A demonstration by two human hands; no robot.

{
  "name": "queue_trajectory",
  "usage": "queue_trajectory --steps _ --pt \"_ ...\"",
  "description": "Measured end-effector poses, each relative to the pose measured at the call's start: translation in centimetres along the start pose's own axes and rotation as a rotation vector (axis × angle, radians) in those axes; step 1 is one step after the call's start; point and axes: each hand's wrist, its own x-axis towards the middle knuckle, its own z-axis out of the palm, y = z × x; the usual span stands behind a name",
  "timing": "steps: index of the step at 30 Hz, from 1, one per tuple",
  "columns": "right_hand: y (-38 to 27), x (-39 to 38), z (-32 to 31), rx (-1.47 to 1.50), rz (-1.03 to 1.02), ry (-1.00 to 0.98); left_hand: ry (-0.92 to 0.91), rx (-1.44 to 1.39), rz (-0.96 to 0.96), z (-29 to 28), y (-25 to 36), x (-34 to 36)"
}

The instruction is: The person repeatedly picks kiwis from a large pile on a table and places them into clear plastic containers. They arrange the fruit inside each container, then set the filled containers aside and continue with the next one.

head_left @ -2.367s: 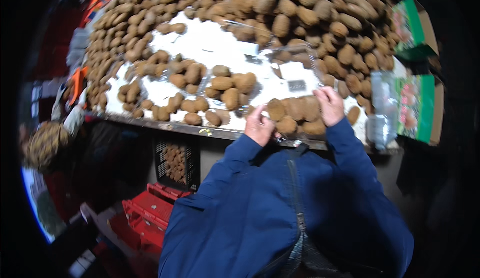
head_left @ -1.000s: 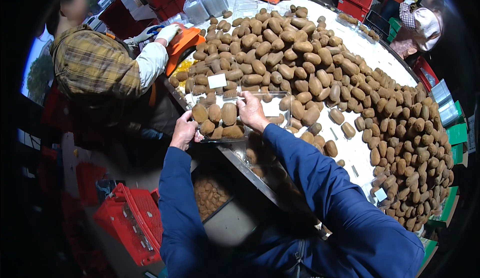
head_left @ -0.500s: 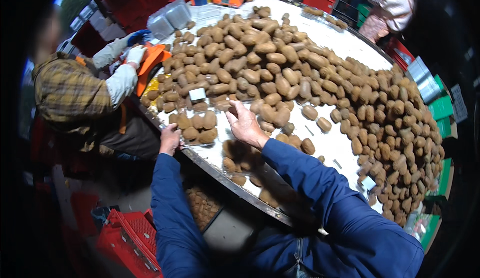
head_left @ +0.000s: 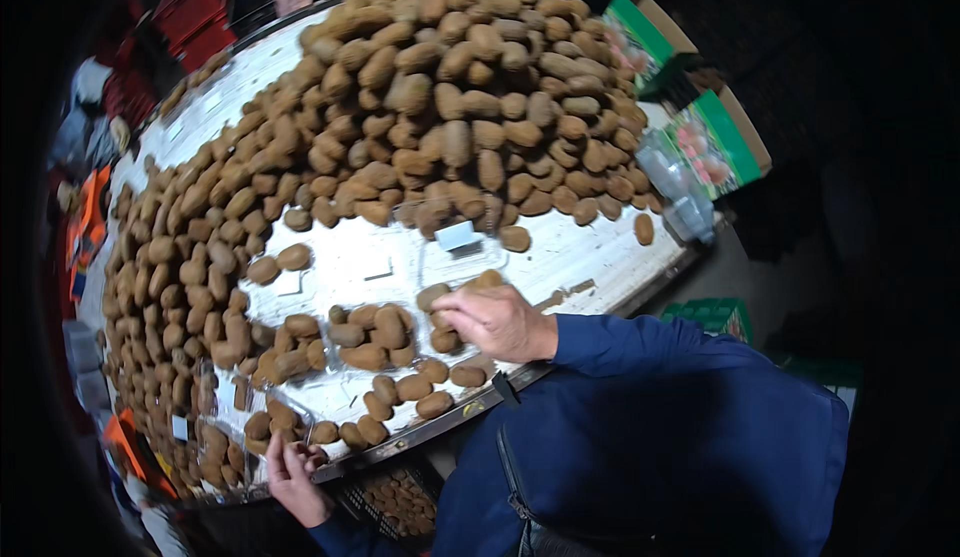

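My right hand (head_left: 500, 322) has its fingers bent and closed over a brown kiwifruit (head_left: 443, 341) in a small cluster near the table's front edge. Further left, my left hand (head_left: 297, 482) has its fingers apart beside several kiwifruit (head_left: 278, 417) in a clear plastic tray; whether its fingertips touch them I cannot tell. Between the hands, a group of kiwifruit (head_left: 368, 336) sits in what looks like another clear tray. Loose kiwifruit (head_left: 413, 388) lie in front of it along the edge.
A large heap of kiwifruit (head_left: 450, 107) covers the far and left parts of the white table (head_left: 350, 257). A pale block (head_left: 458, 236) rests by the heap. Green cartons (head_left: 715, 142) and clear containers (head_left: 688, 207) stand at the right. A crate of kiwifruit (head_left: 400, 502) is below the edge.
My view has swung to the right along the table. The co-worker at the left has mostly gone out of view. My right hand has come down onto kiwifruit; my left has left the filled tray's side.
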Motion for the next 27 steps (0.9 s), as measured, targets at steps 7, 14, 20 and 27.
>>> queue_trajectory --steps 7,14,20,27 --pt "10.7 -10.6 -19.3 -0.777 0.215 0.491 -0.699 0.02 -0.091 21.8 1.0 -7.2" --pt "21.8 -15.6 -29.2 -0.938 0.42 0.456 -0.988 0.057 -0.076 32.6 1.0 -12.6" --pt "25.7 -15.8 -31.3 -0.659 0.465 0.319 -0.911 0.118 -0.084 34.7 -0.2 -15.1" --pt "26.3 -15.4 -32.0 -0.587 0.522 0.238 -0.89 0.136 -0.134 36.1 -1.8 -16.6"
